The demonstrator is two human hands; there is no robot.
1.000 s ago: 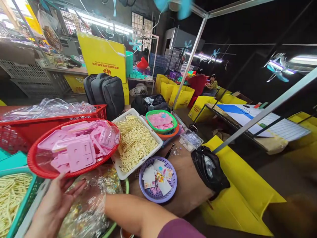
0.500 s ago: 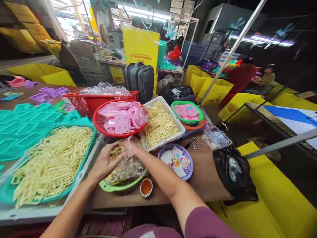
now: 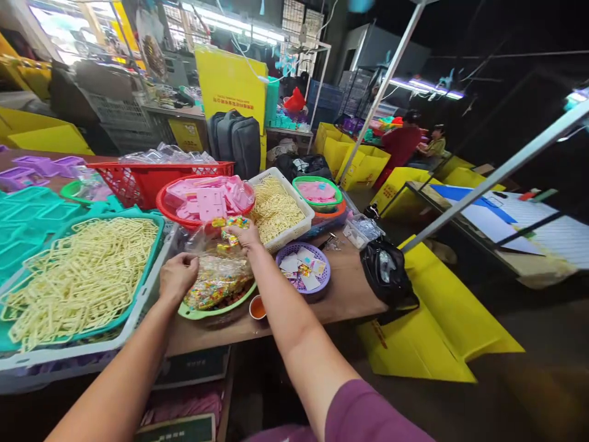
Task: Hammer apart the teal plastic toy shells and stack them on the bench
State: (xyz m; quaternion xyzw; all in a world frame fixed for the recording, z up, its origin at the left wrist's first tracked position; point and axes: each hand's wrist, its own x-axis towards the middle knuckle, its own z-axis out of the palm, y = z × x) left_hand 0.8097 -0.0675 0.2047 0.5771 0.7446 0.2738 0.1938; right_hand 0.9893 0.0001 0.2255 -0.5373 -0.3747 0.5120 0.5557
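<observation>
My right hand (image 3: 246, 236) is closed on a small bunch of colourful printed pieces (image 3: 230, 228), raised near the red basket of pink plastic parts (image 3: 209, 202). My left hand (image 3: 178, 276) has its fingers curled at the edge of a clear plastic bag (image 3: 218, 270) and seems to pinch its film. Many small multicoloured pieces show through that bag, which lies in a light green basin (image 3: 202, 314). Brownish bits show under the bag. A small cup of reddish-brown liquid (image 3: 257, 307) stands just right of the basin.
Left is a teal tray of cream plastic frames (image 3: 87, 276), with teal trays (image 3: 37, 221) behind. A white crate (image 3: 278, 212) holds more cream parts. A purple basket (image 3: 304, 267) holds white cards. Rightward are a black bag (image 3: 389, 273), yellow boxes (image 3: 432, 319) and a metal pole (image 3: 497, 178). People sit farther back.
My right hand has come up out of the bag with colourful pieces. My left hand has drawn back to the bag's left edge. The whole view has turned to the right.
</observation>
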